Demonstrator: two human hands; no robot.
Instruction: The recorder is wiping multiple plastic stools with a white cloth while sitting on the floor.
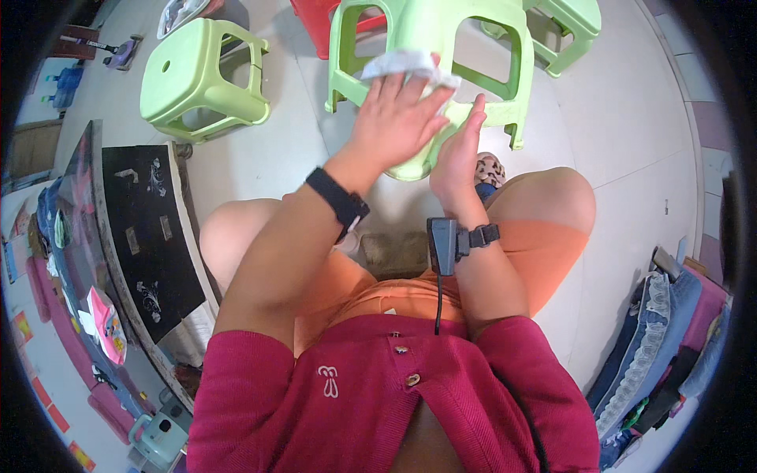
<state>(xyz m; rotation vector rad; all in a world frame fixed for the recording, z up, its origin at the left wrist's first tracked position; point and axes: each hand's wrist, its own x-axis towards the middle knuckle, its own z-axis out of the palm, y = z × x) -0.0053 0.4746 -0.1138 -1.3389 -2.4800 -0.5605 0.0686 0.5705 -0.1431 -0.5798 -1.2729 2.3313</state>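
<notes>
A light green plastic stool (414,23) is in front of me, partly covered by my hands. My left hand (393,118), with a black strap at its wrist, presses a white cloth (402,64) against the stool's lower part with fingers spread over it. My right hand (458,156) rests along the stool's near leg, its thumb side up; some of its fingers are hidden. A small black device (442,245) with a cable is strapped to my right wrist.
A second green stool (177,77) stands to the left, and another green stool (571,29) is behind at right. A red plastic object (313,29) sits beyond. A glass-topped table (89,207) is at left. Folded clothes (650,343) are piled at right.
</notes>
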